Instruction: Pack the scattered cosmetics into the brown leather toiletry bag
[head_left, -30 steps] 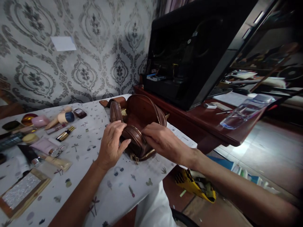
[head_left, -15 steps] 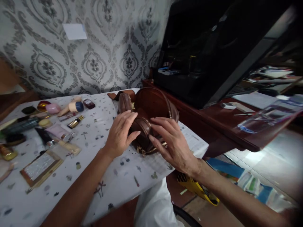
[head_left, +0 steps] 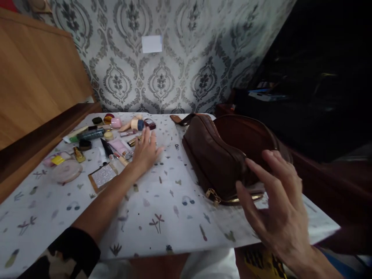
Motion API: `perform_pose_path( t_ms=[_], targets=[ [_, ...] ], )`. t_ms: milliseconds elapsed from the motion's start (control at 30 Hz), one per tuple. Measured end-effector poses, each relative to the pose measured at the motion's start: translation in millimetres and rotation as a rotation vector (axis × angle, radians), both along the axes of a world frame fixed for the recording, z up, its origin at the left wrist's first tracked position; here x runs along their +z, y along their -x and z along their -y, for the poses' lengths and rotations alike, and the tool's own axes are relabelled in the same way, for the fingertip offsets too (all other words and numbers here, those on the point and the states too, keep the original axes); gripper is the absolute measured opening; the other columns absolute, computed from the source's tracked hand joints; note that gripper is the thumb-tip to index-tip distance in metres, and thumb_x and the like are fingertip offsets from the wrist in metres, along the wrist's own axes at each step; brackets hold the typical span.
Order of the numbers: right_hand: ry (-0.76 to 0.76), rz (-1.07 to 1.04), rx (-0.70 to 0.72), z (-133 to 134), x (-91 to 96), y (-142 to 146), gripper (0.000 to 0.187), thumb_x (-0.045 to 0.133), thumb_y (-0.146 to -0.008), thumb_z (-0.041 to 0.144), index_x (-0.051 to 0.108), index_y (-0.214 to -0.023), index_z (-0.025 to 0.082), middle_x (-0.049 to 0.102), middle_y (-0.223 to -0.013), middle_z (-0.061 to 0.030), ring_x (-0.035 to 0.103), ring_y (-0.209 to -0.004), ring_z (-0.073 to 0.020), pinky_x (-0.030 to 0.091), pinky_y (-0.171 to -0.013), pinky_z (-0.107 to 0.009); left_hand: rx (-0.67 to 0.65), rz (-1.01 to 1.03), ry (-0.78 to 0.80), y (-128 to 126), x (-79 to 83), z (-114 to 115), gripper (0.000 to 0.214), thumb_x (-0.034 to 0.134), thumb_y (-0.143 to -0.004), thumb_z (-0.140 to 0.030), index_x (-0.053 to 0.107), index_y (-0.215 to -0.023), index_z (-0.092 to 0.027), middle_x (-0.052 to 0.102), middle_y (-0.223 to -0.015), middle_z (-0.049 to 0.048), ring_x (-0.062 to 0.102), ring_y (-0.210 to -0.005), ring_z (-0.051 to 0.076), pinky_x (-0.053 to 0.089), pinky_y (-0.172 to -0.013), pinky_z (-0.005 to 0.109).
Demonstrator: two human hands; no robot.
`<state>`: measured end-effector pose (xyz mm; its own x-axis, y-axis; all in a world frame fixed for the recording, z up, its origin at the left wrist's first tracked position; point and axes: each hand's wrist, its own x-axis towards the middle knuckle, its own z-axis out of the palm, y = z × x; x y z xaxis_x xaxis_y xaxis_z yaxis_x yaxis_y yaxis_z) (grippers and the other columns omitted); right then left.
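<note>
A brown leather bag [head_left: 221, 159] with a gold zipper lies on the patterned white tablecloth [head_left: 162, 217]. My right hand [head_left: 276, 209] hovers open just in front of the bag's near end, fingers spread, holding nothing. My left hand [head_left: 145, 151] is stretched out to the left over the cloth, fingers apart and empty, close to a pink tube [head_left: 119, 146] and a small gold lipstick [head_left: 132, 141]. A glittery compact [head_left: 103, 176] lies just left of that forearm.
Several cosmetics lie across the table's far left: a dark green tube [head_left: 90, 134], a round pale compact [head_left: 66, 171], a small gold bottle [head_left: 78, 154], a pink jar [head_left: 116, 122]. A wooden panel [head_left: 35, 85] stands left; a dark box [head_left: 314, 89] is right.
Both hands have left the bag. My left hand moved left toward the cosmetics; my right hand drew back and opened. The view swung left.
</note>
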<state>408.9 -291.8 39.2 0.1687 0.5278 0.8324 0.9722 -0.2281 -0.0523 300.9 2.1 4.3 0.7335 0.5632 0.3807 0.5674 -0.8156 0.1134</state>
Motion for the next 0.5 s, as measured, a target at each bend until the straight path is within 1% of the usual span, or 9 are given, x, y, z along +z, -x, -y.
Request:
perform_pose_path(
  t_ms=[33, 67, 133, 200, 267, 333, 400, 500],
  targets=[
    [-0.028, 0.003, 0.028, -2, 0.3, 5, 0.072, 0.060, -0.091, 0.013, 0.037, -0.156, 0.037, 0.042, -0.157, -0.0090, 0.042, -0.142, -0.0393, 0.037, -0.116, -0.063, 0.089, -0.049, 0.007, 5, -0.8, -10, 0.070, 0.042, -0.101, -0.047, 0.028, -0.153, -0.003, 0.019, -0.164, 0.0297, 0.016, -0.154, 0.040, 0.022, -0.121, 0.060],
    [-0.045, 0.008, 0.072, -6, 0.1, 11, 0.071, 0.061, -0.090, 0.009, 0.042, -0.153, 0.037, 0.043, -0.156, -0.0081, 0.044, -0.141, -0.0377, 0.040, -0.115, -0.060, 0.157, -0.095, 0.015, 9, -1.1, -18, 0.072, 0.042, -0.101, -0.048, 0.028, -0.153, -0.001, 0.019, -0.163, 0.0316, 0.016, -0.154, 0.042, 0.023, -0.120, 0.060],
    [-0.035, 0.020, 0.203, -15, -2.2, 22, 0.061, 0.061, -0.087, 0.004, 0.055, -0.142, 0.030, 0.049, -0.150, -0.0106, 0.050, -0.137, -0.0350, 0.045, -0.112, -0.054, 0.219, -0.176, 0.044, 15, -0.9, -27, 0.073, 0.041, -0.101, -0.051, 0.030, -0.152, 0.000, 0.026, -0.160, 0.0329, 0.022, -0.152, 0.043, 0.026, -0.118, 0.060],
    [0.031, 0.011, 0.343, -31, -7.2, 32, 0.042, 0.059, -0.086, 0.002, 0.065, -0.124, 0.021, 0.056, -0.141, -0.0143, 0.054, -0.132, -0.0326, 0.050, -0.107, -0.051, 0.217, -0.243, 0.084, 17, -0.3, -31, 0.072, 0.038, -0.101, -0.053, 0.032, -0.151, -0.002, 0.037, -0.155, 0.0314, 0.030, -0.148, 0.042, 0.029, -0.117, 0.058],
    [0.120, -0.046, 0.450, -53, -14.1, 40, 0.028, 0.057, -0.088, 0.004, 0.067, -0.110, 0.017, 0.062, -0.130, -0.0155, 0.057, -0.128, -0.0300, 0.053, -0.103, -0.049, 0.196, -0.281, 0.109, 17, 0.6, -31, 0.069, 0.036, -0.101, -0.053, 0.034, -0.150, -0.003, 0.043, -0.152, 0.0294, 0.035, -0.146, 0.041, 0.030, -0.116, 0.057],
    [0.214, -0.147, 0.520, -78, -22.0, 48, 0.022, 0.054, -0.090, 0.006, 0.067, -0.105, 0.017, 0.065, -0.123, -0.0149, 0.058, -0.124, -0.0274, 0.055, -0.099, -0.046, 0.191, -0.278, 0.131, 17, 2.6, -33, 0.066, 0.037, -0.101, -0.051, 0.037, -0.148, -0.005, 0.044, -0.152, 0.0275, 0.036, -0.145, 0.040, 0.032, -0.115, 0.057],
    [0.307, -0.265, 0.564, -103, -30.0, 55, 0.021, 0.052, -0.092, 0.009, 0.068, -0.103, 0.017, 0.066, -0.120, -0.0145, 0.060, -0.120, -0.0260, 0.056, -0.096, -0.043, 0.197, -0.256, 0.164, 16, 6.9, -40, 0.061, 0.037, -0.101, -0.050, 0.040, -0.146, -0.008, 0.041, -0.154, 0.0253, 0.035, -0.146, 0.039, 0.035, -0.113, 0.058],
    [0.397, -0.419, 0.600, -135, -40.8, 64, 0.019, 0.055, -0.089, 0.009, 0.069, -0.099, 0.017, 0.067, -0.115, -0.0128, 0.063, -0.110, -0.0241, 0.056, -0.094, -0.041, 0.208, -0.211, 0.157, 10, 18.1, -60, 0.055, 0.037, -0.101, -0.045, 0.041, -0.143, -0.010, 0.035, -0.159, 0.0237, 0.032, -0.148, 0.038, 0.034, -0.114, 0.059]
  ],
)
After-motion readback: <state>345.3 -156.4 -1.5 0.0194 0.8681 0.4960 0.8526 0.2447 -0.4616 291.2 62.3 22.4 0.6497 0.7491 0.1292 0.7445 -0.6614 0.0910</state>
